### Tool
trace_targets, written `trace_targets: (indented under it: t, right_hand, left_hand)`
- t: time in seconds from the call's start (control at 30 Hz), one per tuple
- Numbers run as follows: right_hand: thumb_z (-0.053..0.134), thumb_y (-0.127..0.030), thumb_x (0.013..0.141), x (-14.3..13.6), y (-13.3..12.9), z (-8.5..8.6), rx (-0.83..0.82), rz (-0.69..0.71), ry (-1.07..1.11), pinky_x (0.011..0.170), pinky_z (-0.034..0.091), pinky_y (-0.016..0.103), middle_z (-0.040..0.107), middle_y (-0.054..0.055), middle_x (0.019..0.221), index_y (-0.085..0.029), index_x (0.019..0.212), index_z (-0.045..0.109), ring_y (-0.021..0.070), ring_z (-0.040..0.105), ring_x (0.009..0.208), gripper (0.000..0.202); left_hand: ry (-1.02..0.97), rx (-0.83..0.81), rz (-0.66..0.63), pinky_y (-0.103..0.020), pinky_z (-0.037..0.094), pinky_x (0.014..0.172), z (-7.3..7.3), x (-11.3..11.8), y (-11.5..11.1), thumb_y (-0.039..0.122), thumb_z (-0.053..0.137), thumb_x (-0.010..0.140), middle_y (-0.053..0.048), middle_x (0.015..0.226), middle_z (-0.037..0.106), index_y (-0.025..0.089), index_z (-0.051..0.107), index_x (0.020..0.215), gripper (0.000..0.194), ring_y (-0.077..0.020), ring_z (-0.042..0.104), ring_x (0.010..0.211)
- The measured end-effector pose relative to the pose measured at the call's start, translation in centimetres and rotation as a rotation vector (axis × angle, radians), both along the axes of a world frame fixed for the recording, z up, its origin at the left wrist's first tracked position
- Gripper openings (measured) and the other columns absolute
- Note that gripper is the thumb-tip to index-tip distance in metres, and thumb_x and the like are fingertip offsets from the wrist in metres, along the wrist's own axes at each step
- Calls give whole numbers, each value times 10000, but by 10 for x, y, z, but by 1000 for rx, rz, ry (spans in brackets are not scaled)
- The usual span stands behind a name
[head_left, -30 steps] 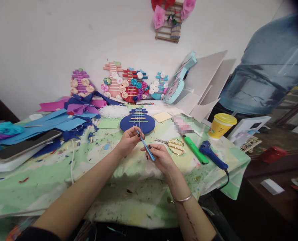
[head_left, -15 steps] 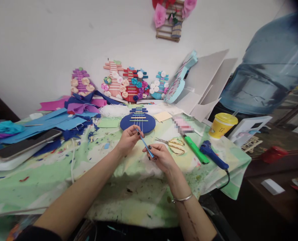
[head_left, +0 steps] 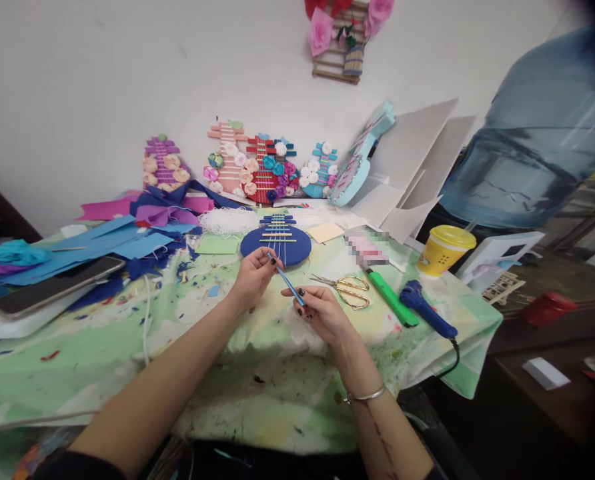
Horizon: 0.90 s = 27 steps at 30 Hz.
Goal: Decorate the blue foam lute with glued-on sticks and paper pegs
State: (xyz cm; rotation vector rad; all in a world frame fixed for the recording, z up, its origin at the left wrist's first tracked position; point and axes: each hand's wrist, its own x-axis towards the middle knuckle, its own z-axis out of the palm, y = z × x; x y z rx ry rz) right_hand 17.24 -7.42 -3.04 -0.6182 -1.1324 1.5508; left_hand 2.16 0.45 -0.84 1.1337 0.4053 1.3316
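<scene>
A thin blue strip [head_left: 289, 283] slants between my two hands above the table. The fingertips of my left hand [head_left: 254, 277] pinch its upper end, and my right hand [head_left: 323, 312] pinches the lower end between thumb and fingers. Just beyond my hands lies a dark blue pipa-shaped craft piece [head_left: 297, 248], with pale strings and several narrow crossbars on it. Gold-handled scissors [head_left: 352, 285] rest to the right of it, near my right hand. Beside the scissors is a bright green utility knife [head_left: 391, 297].
A blue glue gun [head_left: 425, 308] and a yellow lidded cup [head_left: 445, 250] stand at the right. On the left are a phone [head_left: 57, 285] and blue sheets [head_left: 92, 247]. Flower-decorated craft pieces [head_left: 260, 170] lean on the wall. Scraps litter the green tablecloth [head_left: 197, 363].
The blue strip has turned slightly in my fingers, and its lower end looks narrower than before. Both hands stay in nearly the same place.
</scene>
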Motion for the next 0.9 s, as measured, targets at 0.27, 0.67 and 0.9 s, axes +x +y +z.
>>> trace_targets:
  t: [0.27,0.67,0.9]
  right_hand:
    - [638,-315,750,0,1,-2,9,-7,-8,464,158,234,483,-20,525,-106,886,701,51,333,461,257]
    - [647,-280,725,-1,0,0,-25,6,111,491,199,251,476,-7,568,-120,906,692,83,330,524,246]
    - [685,-303,690,-6,0,-2,8,-83,72,501,210,248,471,-16,545,-124,946,699,79,340,519,313]
  left_hand:
    - [22,9,14,-217,407,604,-1,0,0,232,751,627,-10,612,629,142,550,762,258,-99,556,594]
    - [-10,-1,57,-224,437,610,1,0,1,220,757,608,-6,610,629,143,537,759,278,-97,557,586]
    - [2,0,80,-229,436,609,1,0,1,229,760,604,-2,603,621,147,531,752,285,-101,561,581]
